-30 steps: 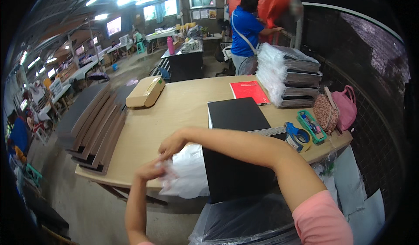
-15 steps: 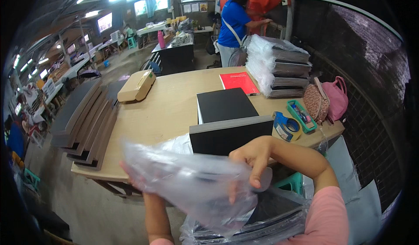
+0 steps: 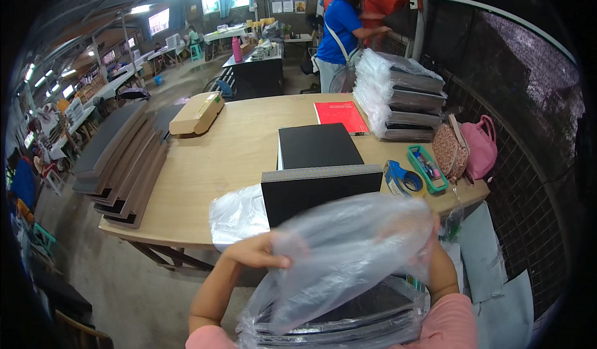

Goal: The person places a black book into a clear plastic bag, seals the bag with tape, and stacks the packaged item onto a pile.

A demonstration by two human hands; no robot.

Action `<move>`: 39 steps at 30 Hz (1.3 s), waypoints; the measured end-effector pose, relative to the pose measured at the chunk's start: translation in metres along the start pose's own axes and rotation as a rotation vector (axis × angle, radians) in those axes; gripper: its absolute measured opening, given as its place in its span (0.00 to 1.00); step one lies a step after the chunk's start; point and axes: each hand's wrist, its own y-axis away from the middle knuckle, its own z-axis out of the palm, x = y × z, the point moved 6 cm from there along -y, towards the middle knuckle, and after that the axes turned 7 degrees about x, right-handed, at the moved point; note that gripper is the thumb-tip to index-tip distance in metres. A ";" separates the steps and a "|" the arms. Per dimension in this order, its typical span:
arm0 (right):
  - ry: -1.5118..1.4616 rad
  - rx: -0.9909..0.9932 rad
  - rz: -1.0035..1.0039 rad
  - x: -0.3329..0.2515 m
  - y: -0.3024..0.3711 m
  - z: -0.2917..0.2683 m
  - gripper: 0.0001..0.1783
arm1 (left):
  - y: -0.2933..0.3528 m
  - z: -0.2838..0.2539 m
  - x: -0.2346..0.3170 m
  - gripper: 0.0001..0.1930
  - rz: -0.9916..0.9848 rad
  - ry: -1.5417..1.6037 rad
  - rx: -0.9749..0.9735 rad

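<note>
A clear plastic bag [image 3: 354, 237] is stretched between my two hands, slightly blurred by motion. My left hand [image 3: 264, 249] pinches its left edge between thumb and fingers. My right hand [image 3: 426, 240] grips the other side, its fingers partly veiled by the film. Just past the bag, a thick black slab with a grey layered edge [image 3: 320, 193] stands upright at the table's near edge, its lower part covered by the film. Behind it lies a flat black board [image 3: 320, 145]. Below my hands is a stack of black pieces in clear plastic [image 3: 342, 330].
White plastic sheeting [image 3: 239, 215] lies left of the slab on the wooden table [image 3: 217, 156]. Dark boards [image 3: 124, 156] are piled at left, near a cardboard package [image 3: 197, 113]. Rightward are a tape dispenser [image 3: 401, 178], a green basket [image 3: 428, 169], bags and wrapped stacks [image 3: 410, 94]. A person in blue [image 3: 339, 29] stands beyond.
My left hand has moved right and my right hand has swung outward to the right. The plastic bag went from the left over to in front of the slab, now spread between both hands.
</note>
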 end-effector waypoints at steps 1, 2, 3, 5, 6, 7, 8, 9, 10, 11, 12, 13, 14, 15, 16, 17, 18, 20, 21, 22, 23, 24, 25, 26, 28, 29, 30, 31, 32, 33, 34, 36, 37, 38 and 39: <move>-0.069 0.127 -0.009 0.003 0.013 -0.006 0.25 | 0.001 0.010 -0.026 0.16 -0.084 -0.008 -0.109; -0.092 0.198 0.042 -0.001 -0.002 0.007 0.21 | -0.001 0.020 0.004 0.18 0.213 0.100 -0.098; -0.107 0.273 0.091 -0.008 -0.022 0.029 0.19 | 0.005 0.015 0.012 0.21 0.456 0.320 -0.080; -0.006 0.129 0.017 -0.020 -0.052 0.060 0.16 | 0.012 0.009 0.016 0.26 0.690 0.708 -0.110; 0.100 -0.117 -0.099 -0.025 -0.070 0.078 0.13 | 0.017 0.005 0.015 0.28 0.681 0.875 -0.083; 0.202 -0.367 -0.209 -0.028 -0.074 0.092 0.11 | 0.025 0.002 0.014 0.30 0.686 1.032 -0.050; 0.172 -0.199 -0.316 -0.033 -0.065 0.082 0.09 | 0.020 0.001 0.026 0.31 0.709 1.019 -0.091; 0.149 -0.028 -0.430 -0.033 -0.040 0.071 0.07 | 0.018 -0.003 0.025 0.32 0.654 0.939 0.023; 0.103 0.200 -0.505 -0.033 -0.030 0.061 0.05 | 0.015 -0.007 0.023 0.35 0.586 0.855 0.128; 0.070 0.434 -0.573 -0.032 -0.018 0.051 0.04 | 0.012 -0.011 0.021 0.38 0.511 0.773 0.219; 0.004 0.722 -0.585 -0.029 -0.011 0.047 0.02 | 0.015 -0.019 0.005 0.37 0.278 0.623 0.414; -0.062 1.011 -0.586 -0.026 -0.002 0.039 0.01 | 0.019 -0.023 0.006 0.27 0.232 0.299 0.461; 0.057 1.199 -0.590 -0.030 0.017 0.020 0.03 | 0.017 -0.026 0.009 0.20 0.188 -0.024 0.478; 0.157 1.237 -0.625 -0.047 0.006 0.021 0.05 | 0.018 -0.037 0.004 0.18 0.143 -0.006 0.603; 0.371 1.281 -0.565 -0.054 0.000 0.017 0.04 | 0.018 -0.049 -0.006 0.17 0.098 0.011 0.728; 0.596 1.317 -0.505 -0.062 -0.004 0.014 0.04 | 0.015 -0.057 -0.008 0.17 0.060 0.031 0.846; 0.718 1.358 -0.519 -0.069 -0.009 0.011 0.03 | 0.013 -0.061 -0.002 0.17 0.145 0.055 0.960; 0.964 1.437 -0.548 -0.078 -0.024 0.009 0.06 | 0.013 -0.060 0.018 0.18 0.035 -0.488 1.158; 1.185 1.474 -0.520 -0.083 -0.036 0.012 0.11 | 0.015 -0.056 0.029 0.18 -0.028 -0.769 1.243; 1.408 1.501 -0.488 -0.087 -0.047 0.015 0.15 | 0.009 -0.052 0.030 0.26 0.107 -0.952 1.311; 1.635 1.520 -0.448 -0.089 -0.054 0.018 0.20 | 0.008 -0.048 0.032 0.29 0.104 -1.127 1.305; 1.700 1.458 -0.438 -0.088 -0.055 0.017 0.28 | 0.007 -0.044 0.035 0.32 0.102 -1.302 1.291; 1.766 1.434 -0.467 -0.087 -0.053 0.023 0.27 | 0.005 -0.039 0.037 0.35 0.100 -1.477 1.269; 1.830 1.398 -0.504 -0.085 -0.055 0.032 0.26 | 0.014 -0.036 0.037 0.35 0.165 -1.522 1.270; 1.917 1.357 -0.560 -0.083 -0.055 0.053 0.24 | 0.029 -0.015 0.049 0.33 0.297 -1.603 1.242; 1.940 1.331 -0.600 -0.080 -0.050 0.060 0.24 | 0.037 -0.001 0.057 0.31 0.364 -1.638 1.220; 1.963 1.302 -0.644 -0.077 -0.045 0.064 0.24 | 0.045 0.007 0.059 0.29 0.417 -1.696 1.155; 1.984 1.272 -0.687 -0.073 -0.040 0.070 0.24 | 0.048 0.012 0.062 0.29 0.470 -1.739 1.106; 1.916 1.297 -0.612 -0.070 -0.035 0.073 0.23 | 0.051 0.017 0.064 0.29 0.517 -1.777 1.059; 1.980 1.262 -0.598 -0.070 -0.036 0.078 0.22 | 0.054 0.021 0.064 0.29 0.563 -1.814 1.011; 2.042 1.225 -0.584 -0.070 -0.038 0.081 0.22 | 0.055 0.018 0.064 0.27 0.547 -1.860 0.966; 2.133 1.204 -0.550 -0.067 -0.037 0.084 0.20 | 0.057 0.015 0.054 0.28 0.537 -1.866 0.940; 2.091 1.221 -0.531 -0.061 -0.033 0.084 0.20 | 0.057 0.015 0.050 0.28 0.532 -1.868 0.926; 2.054 1.236 -0.519 -0.059 -0.033 0.085 0.20 | 0.054 0.017 0.052 0.26 0.534 -1.834 0.937; 2.018 1.252 -0.506 -0.059 -0.034 0.086 0.20 | 0.052 0.012 0.055 0.24 0.436 -1.685 0.927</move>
